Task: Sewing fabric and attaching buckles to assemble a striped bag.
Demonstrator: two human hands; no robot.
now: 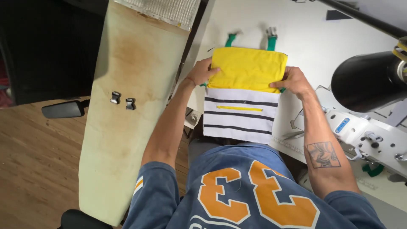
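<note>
Two hands pinching the yellow panel [250, 68] at the white table [305, 51] edge.
Left hand [202, 72] and right hand [294, 81] are gripping its sides; striped fabric [239, 114] is overhanging, probably unsecured, risking slipping lapward.

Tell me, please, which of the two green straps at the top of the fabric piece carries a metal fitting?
The right green strap: a small grey fitting sits at its far end, while the left green strap ends bare.

Both arms are reaching far forward; the left hand [202, 73] and right hand [295, 81] are pinching closed, thumbs on top.
</note>
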